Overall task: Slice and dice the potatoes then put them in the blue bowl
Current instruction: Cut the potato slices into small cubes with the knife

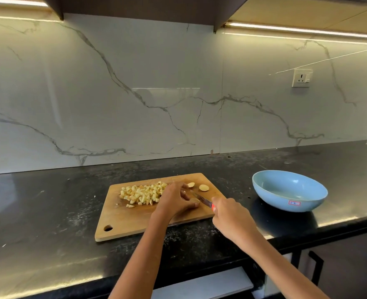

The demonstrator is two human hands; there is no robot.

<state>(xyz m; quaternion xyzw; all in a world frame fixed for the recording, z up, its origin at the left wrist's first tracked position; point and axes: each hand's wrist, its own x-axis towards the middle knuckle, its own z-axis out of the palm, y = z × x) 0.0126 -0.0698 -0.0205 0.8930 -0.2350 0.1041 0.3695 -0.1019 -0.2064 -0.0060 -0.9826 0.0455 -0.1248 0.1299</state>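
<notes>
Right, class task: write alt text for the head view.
Left hand holds a potato piece on a wooden cutting board while the right hand cuts it with a knife. Diced potato beside; blue bowl empty.

Blue bowl (289, 190); black counter (49, 212); grey-veined white marble wall (135, 93).

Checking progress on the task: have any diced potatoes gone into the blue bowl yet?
No, the blue bowl shows only its bare inside, while the diced potatoes lie piled on the cutting board.

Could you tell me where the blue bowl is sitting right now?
In the head view, the blue bowl sits on the black counter to the right of the wooden cutting board, beyond the right hand.
</notes>
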